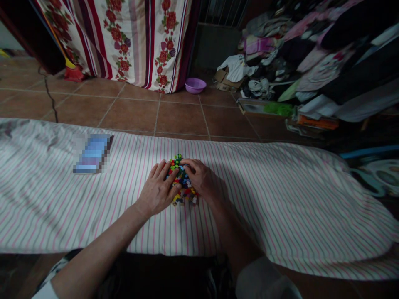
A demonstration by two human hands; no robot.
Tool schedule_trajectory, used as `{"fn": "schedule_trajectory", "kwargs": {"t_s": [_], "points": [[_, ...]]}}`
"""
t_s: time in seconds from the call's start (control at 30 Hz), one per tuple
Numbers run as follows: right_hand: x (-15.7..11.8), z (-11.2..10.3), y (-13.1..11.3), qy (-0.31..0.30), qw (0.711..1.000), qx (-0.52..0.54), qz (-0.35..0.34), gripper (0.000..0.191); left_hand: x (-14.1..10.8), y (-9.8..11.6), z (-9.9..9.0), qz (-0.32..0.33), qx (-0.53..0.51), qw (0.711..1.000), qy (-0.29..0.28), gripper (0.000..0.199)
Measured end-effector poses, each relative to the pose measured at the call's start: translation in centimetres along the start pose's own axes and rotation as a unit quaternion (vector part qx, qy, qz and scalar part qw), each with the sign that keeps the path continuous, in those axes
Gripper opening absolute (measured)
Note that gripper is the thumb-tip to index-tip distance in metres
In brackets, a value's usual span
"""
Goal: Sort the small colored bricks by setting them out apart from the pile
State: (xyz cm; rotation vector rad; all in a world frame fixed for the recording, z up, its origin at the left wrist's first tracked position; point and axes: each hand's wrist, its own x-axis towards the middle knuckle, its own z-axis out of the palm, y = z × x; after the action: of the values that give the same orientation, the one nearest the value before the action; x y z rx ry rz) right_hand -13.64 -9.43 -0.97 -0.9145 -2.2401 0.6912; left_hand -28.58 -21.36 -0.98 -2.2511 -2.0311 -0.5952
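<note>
Apparently, the pile of coloured pieces (186, 185) on the striped cloth (264, 187) is being gathered or sorted. The left hand (158, 189) lies open over its left side; the right hand (201, 177) curls at its right, any grip hidden. Next seems to call for careful fingertips.

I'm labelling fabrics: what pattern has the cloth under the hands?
Pink and grey stripes on whitish cloth, seen in the head view.
</note>
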Motion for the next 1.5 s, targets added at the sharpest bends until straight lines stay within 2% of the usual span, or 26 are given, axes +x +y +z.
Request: {"fn": "schedule_trajectory", "kwargs": {"t_s": [0.13, 0.57, 0.73, 0.83, 0.97, 1.1, 1.2, 1.33, 1.5], "points": [[-0.2, -0.1, -0.2, -0.002, 0.999, 0.001, 0.034, 0.024, 0.2, 0.3, 0.1, 0.002, -0.001, 1.000, -0.001, 0.050], [-0.5, -0.4, 0.5, 0.025, 0.996, 0.001, 0.088, 0.021, 0.6, 1.2, 0.2, 0.003, 0.015, 1.000, -0.015, 0.052], [-0.3, 0.1, 1.9, 0.083, 0.993, 0.040, 0.071, 0.019, 0.5, 1.2, 0.4, 0.005, 0.027, 1.000, -0.002, 0.050], [-0.1, 0.1, 2.6, 0.119, 0.988, 0.050, 0.086, 0.017, 0.4, 1.0, 0.5, 0.011, 0.034, 0.999, 0.003, 0.050], [-0.1, -0.9, 4.0, 0.157, 0.981, 0.047, 0.107, 0.019, 0.2, 0.6, 0.5, 0.017, 0.034, 0.999, 0.009, 0.052], [0.4, -2.6, 6.4, 0.195, 0.972, 0.041, 0.123, 0.021, -0.1, 0.4, 0.5, 0.018, 0.035, 0.999, 0.014, 0.051], [1.0, -4.0, 8.3, 0.208, 0.971, 0.017, 0.119, 0.022, -0.3, 0.3, 0.6, 0.025, 0.040, 0.999, 0.016, 0.052], [1.3, -5.0, 9.9, 0.255, 0.958, -0.017, 0.128, 0.020, -0.3, 0.2, 0.7, 0.024, 0.052, 0.998, 0.014, 0.051], [0.4, -6.0, 10.7, 0.241, 0.951, -0.017, 0.193, 0.021, -0.1, 0.2, 0.9, 0.029, 0.059, 0.998, 0.022, 0.050]]}}
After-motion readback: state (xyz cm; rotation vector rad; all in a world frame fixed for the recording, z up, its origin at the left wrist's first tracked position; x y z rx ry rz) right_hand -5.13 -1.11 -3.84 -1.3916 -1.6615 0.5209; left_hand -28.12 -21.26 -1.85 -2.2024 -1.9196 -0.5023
